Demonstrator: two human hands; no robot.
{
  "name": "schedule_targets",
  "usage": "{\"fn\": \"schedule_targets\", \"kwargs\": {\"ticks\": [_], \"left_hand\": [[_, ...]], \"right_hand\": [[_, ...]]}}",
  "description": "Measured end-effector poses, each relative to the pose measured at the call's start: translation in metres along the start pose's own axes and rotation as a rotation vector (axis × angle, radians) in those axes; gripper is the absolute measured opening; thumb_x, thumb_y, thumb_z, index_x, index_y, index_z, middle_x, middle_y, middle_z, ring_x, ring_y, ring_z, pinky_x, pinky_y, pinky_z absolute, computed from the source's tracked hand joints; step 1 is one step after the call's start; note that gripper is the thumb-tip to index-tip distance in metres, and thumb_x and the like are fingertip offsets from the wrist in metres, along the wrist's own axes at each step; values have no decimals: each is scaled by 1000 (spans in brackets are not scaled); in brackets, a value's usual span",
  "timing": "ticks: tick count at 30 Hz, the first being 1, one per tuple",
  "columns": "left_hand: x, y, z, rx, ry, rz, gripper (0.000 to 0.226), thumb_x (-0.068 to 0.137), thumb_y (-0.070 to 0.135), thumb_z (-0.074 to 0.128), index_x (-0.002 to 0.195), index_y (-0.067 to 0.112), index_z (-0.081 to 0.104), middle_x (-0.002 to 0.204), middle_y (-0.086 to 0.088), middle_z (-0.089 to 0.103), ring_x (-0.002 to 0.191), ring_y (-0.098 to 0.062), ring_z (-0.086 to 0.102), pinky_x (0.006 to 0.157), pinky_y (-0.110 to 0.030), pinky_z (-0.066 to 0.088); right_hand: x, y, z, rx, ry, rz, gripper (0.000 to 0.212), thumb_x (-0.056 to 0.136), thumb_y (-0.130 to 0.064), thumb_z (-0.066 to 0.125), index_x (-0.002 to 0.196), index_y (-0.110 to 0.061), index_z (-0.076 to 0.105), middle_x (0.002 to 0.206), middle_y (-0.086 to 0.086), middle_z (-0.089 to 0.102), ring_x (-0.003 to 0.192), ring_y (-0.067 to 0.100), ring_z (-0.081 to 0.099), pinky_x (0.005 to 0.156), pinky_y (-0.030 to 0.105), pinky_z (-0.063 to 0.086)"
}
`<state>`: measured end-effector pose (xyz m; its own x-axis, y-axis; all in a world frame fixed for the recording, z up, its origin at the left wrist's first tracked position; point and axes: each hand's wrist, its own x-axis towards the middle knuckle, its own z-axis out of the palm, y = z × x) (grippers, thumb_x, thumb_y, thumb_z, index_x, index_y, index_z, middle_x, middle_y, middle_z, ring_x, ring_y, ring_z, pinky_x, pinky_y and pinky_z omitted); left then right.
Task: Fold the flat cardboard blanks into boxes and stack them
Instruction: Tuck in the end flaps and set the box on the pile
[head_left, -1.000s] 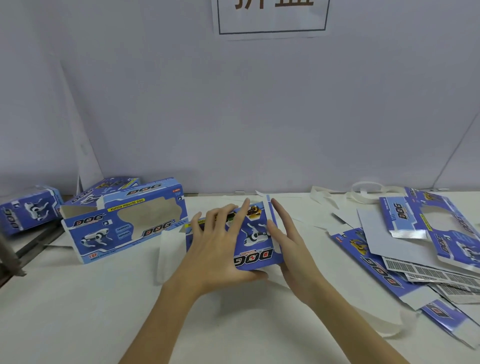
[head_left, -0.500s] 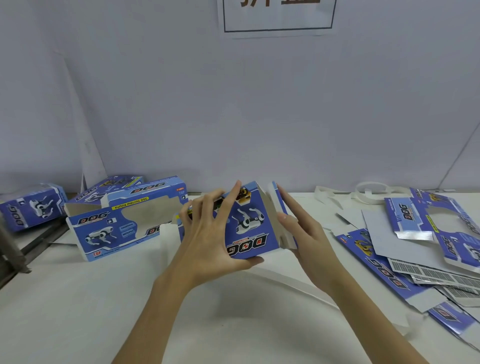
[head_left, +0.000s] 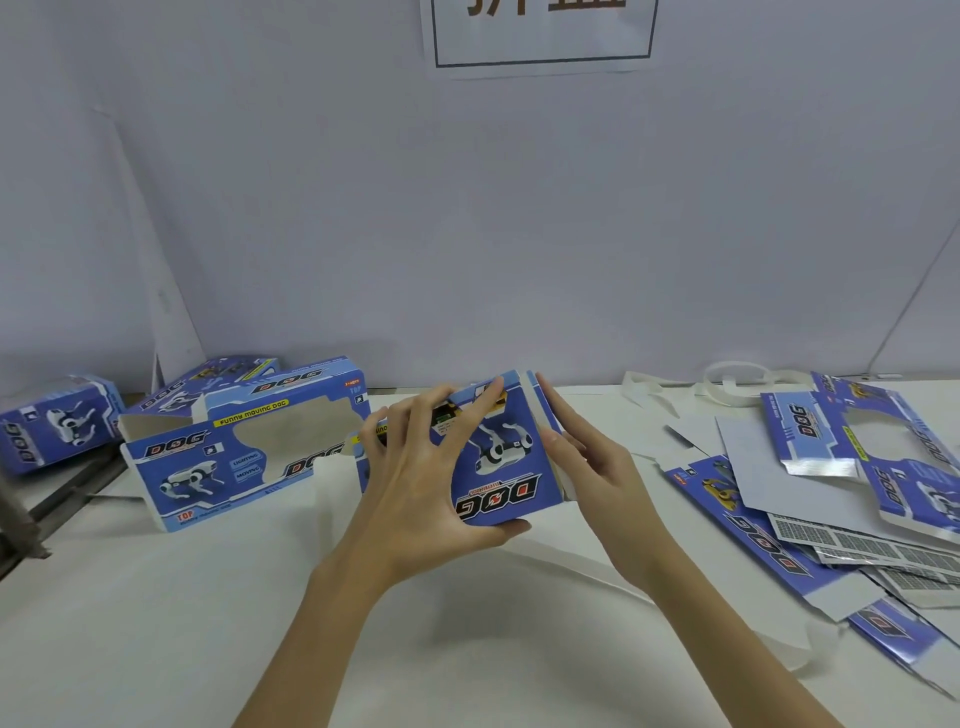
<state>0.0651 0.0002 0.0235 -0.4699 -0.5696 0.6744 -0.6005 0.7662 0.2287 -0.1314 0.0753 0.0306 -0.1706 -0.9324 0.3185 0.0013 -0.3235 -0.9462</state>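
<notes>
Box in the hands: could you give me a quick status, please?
Left hand grips blue box; right hand flat against its end flap. Box half-formed. Flat blanks wait right.

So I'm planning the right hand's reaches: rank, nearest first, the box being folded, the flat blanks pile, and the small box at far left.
1. box being folded, touching the right hand.
2. flat blanks pile, to its right.
3. small box, far left.

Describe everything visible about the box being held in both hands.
The held box is glossy blue printed cardboard with a white robot dog picture and an upside-down "DOG" logo. It is partly folded, raised above the table. The left hand grips its front; the right hand's straight fingers press its right end flap.
</notes>
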Motion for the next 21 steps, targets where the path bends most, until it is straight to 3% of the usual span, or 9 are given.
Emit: {"fn": "schedule_targets", "kwargs": {"ticks": [5,10,16,21], "left_hand": [[-1,2,0,11,0,16,112,67,95,56,160,55,10,157,6,29,143,-18,27,115,-61,35],[1,3,-3,82,37,56,113,68,92,61,163,49,17,155,2,32,142,-22,28,117,-59,31],[0,10,-1,36,-7,63,113,68,91,60,162,51,14,158,2,28,144,-23,27,119,-55,28],[0,10,-2,53,10,32,113,69,92,60,163,50,13,156,1,30,142,-24,30,118,-55,30]], "right_hand": [[-3,2,2,-49,-30,-35,49,102,-39,55,150,-46,51,136,-8,69,123,20,69,87,37,64],[-8,6,8,-174,-83,-81,45,110,-51,33,153,-63,33,146,-6,53,133,10,60,104,34,57],[-8,4,13,-89,-49,-100,47,108,-54,34,154,-64,31,149,-1,51,131,15,63,98,39,61],[-10,7,19,14,68,-151,45,111,-51,37,155,-59,33,139,-11,57,128,17,65,87,28,62]]}}
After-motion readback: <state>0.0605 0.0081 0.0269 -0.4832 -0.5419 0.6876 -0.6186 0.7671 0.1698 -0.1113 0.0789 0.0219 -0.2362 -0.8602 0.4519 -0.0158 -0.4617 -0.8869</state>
